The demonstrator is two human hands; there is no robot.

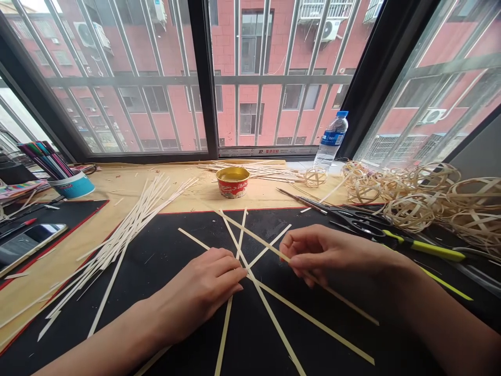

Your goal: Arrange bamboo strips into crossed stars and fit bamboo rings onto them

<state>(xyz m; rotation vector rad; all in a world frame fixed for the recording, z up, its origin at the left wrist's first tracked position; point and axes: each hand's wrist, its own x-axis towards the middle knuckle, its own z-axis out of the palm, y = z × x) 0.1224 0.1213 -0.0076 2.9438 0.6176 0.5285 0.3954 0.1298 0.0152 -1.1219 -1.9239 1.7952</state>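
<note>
Your half-curled left hand [199, 292] presses on the crossed pale flat bamboo strips [276, 319] on the black rubbery mat [164, 245], pinning their crossing steady, while your right hand [329, 256] pinches one long thin strip [344, 300] between thumb and fingertips, free to angle it.

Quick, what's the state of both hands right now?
Left hand: fingers closed, resting on the crossed bamboo strips; cannot tell if gripping.
Right hand: closed, pinching a bamboo strip.

Weaving workbench [188, 193], barred window [274, 79], bamboo balls [415, 201]
</note>
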